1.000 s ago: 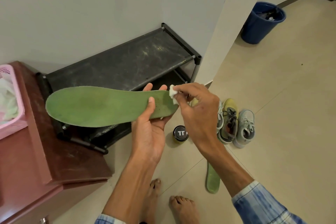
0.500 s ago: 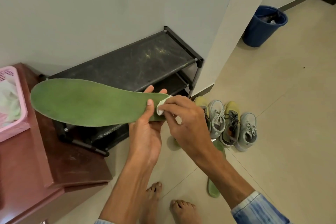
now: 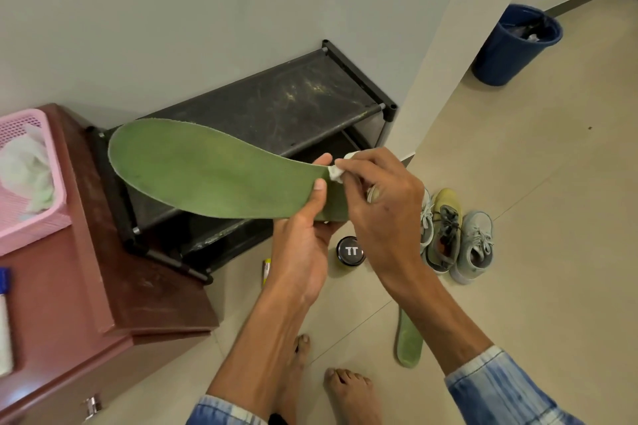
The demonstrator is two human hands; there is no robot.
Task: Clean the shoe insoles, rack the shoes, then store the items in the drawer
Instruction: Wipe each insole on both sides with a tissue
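Green and matte with a pale frayed edge, the insole is held level in front of the dusty black shoe rack. My left grip clamps its heel end, thumb on top. My right grip pinches a small white wad against that heel edge. On the tiled floor sit a round black tin marked "TT", a second insole and laced shoes.

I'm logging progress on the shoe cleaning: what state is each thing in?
Held insole: raised, left hand grips one end.
Wipe: pinched by right hand, against that end.
Second insole: lying on floor.
Shoes: on floor, unracked.
Rack: standing, top shelf dusty.
Jar: upright on floor, lid on.
Bin: upright, rubbish inside.
Basket: on cabinet, crumpled cloth inside.
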